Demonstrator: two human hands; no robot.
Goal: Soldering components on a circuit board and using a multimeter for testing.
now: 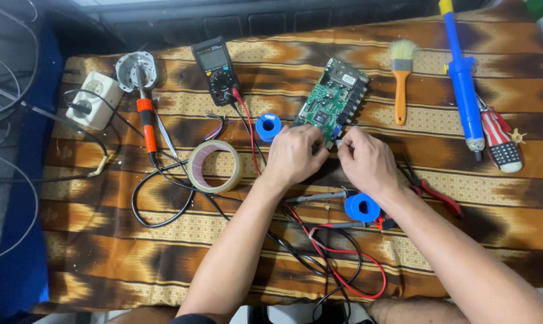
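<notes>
Green circuit board laid diagonally on patterned cloth, long axis running up-right from near corner; left hand and right hand closed at that corner, equally near; what is pinched possibly small connector, hidden

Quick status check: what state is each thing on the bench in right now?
Left hand: fingers closed at circuit board's near edge.
Right hand: pinching the same edge.
Circuit board: flat, component side up.
Multimeter: leads plugged in; display unreadable.
Soldering iron: tip resting in its stand.
Tape roll: lying flat.
Brush: lying untouched.
Pliers: lying beside right wrist.
</notes>
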